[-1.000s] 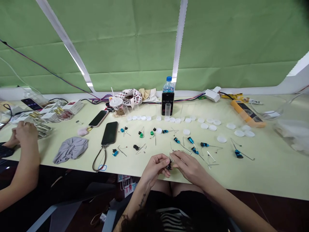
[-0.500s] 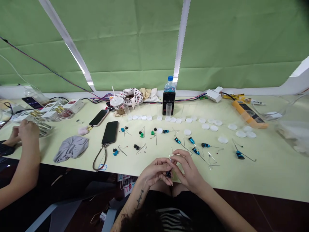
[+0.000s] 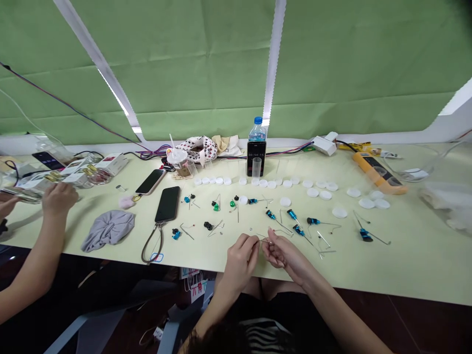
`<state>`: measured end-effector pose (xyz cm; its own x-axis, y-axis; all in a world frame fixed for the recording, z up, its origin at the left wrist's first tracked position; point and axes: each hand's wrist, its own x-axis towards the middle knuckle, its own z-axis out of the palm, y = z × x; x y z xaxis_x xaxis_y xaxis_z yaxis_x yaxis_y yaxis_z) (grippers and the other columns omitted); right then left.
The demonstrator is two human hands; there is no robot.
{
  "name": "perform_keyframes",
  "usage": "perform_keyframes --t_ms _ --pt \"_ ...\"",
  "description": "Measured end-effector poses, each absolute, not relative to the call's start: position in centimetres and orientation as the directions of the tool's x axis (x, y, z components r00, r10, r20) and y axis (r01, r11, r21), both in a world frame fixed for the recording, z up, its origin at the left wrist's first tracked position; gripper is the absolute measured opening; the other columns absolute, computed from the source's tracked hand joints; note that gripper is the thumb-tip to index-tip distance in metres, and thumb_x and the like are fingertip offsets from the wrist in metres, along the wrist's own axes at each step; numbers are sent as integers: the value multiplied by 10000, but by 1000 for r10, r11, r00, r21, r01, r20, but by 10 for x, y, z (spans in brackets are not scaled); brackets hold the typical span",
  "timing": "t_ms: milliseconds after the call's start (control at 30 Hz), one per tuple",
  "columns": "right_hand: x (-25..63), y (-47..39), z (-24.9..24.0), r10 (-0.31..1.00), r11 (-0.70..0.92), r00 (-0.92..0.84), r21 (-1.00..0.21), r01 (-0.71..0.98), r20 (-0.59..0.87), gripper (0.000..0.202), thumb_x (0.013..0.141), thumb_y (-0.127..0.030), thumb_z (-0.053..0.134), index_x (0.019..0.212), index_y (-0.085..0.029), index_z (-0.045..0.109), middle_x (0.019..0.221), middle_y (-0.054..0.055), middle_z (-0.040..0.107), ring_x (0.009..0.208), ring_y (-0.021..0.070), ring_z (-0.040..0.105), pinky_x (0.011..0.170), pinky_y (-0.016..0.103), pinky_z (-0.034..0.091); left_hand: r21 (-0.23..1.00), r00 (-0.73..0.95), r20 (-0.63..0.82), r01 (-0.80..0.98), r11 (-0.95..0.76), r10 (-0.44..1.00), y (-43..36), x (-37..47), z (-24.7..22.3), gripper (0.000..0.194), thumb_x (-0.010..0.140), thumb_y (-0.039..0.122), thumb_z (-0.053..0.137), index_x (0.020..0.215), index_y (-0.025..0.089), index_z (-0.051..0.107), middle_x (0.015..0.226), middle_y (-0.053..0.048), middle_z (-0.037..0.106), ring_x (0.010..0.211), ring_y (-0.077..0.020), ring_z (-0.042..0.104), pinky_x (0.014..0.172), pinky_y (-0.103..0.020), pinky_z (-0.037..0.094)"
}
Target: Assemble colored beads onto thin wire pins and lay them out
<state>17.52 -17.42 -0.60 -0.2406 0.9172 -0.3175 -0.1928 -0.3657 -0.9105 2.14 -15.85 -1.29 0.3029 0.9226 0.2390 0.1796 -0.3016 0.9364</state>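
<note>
My left hand (image 3: 241, 260) is closed in a pinch at the table's front edge, its back turned up. Facing it, my right hand (image 3: 284, 250) has its thumb and fingers curled together. A thin metal wire (image 3: 264, 241) runs between the fingertips of both hands. Whatever lies inside the left palm is hidden. Just beyond the hands is a tiny ring (image 3: 251, 229). Several blue-and-black parts with bent wires, one a blue part (image 3: 298, 230), lie to the right. A black part (image 3: 208, 225) and a green part (image 3: 216, 207) are on the left.
Rows of white round discs (image 3: 285, 202) cross the table. A propped phone (image 3: 255, 152) leans by a water bottle (image 3: 257, 130). Another phone (image 3: 167, 204), a grey scrunchie (image 3: 108, 229) and a yellow multimeter (image 3: 379, 173) lie around. A co-worker's hand (image 3: 59, 197) is at left.
My left hand has turned over, its back now up, and the dark part in it is out of sight. The wire now lies nearly level between my hands. The co-worker's hands have moved apart.
</note>
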Motion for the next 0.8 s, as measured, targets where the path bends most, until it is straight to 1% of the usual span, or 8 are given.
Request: perform_keyframes --t_ms 133,267,333,400,500,600,700,800 --pt "176 -175 -2 923 -300 -288 -945 -132 -253 411 846 -507 482 618 -168 443 497 -69 359 423 58 260 424 196 196 901 331 268 245 -357 905 -159 20 -14 189 857 234 496 954 218 658 841 -74 564 733 -159 536 714 -247 423" --pt "175 -180 -5 970 31 -238 -957 288 -40 355 907 -414 418 648 -177 467 587 -32 463 544 102 424 521 214 333 953 357 128 213 -214 925 -155 16 -8 171 860 296 496 882 188 627 851 -66 551 729 -155 562 661 -236 458" --pt "175 -183 -9 967 235 -222 -782 577 127 314 936 -314 377 689 -180 518 662 0 530 619 129 490 583 237 371 983 400 47 144 -113 915 -154 14 -5 189 856 328 500 856 172 607 850 -60 549 700 -152 587 638 -241 481" --pt "177 -186 -14 932 354 -249 -514 781 263 274 934 -216 360 769 -184 576 731 34 568 670 154 525 618 263 389 996 446 -11 81 -28 895 -153 12 -3 205 846 348 516 841 160 596 842 -54 552 653 -146 604 620 -250 498" --pt "180 -189 -20 881 418 -303 -299 858 363 267 915 -143 352 977 -181 609 829 81 612 756 192 567 673 306 418 997 488 -78 24 75 869 -152 11 -3 223 823 368 550 831 148 587 789 -42 559 607 -145 613 604 -261 512" --pt "184 -186 -22 925 319 -143 -515 795 352 308 927 -168 323 1127 -170 557 938 99 631 813 194 598 707 319 450 991 484 -100 -27 130 869 -152 12 -5 242 810 385 567 833 144 576 757 -33 556 616 -150 620 618 -273 529" --pt "185 -179 -15 994 95 -4 -845 526 110 300 945 -296 321 986 -170 591 770 41 623 604 142 580 577 272 460 998 459 -55 -13 69 887 -152 13 -7 247 815 384 562 838 139 584 844 -48 562 636 -143 625 632 -269 535" --pt "182 -174 -6 998 31 -58 -961 274 16 252 897 -384 448 855 -178 587 696 8 587 543 120 538 507 238 441 999 479 -32 28 21 877 -153 14 -10 248 826 379 546 853 138 600 886 -53 562 643 -139 628 638 -266 533"
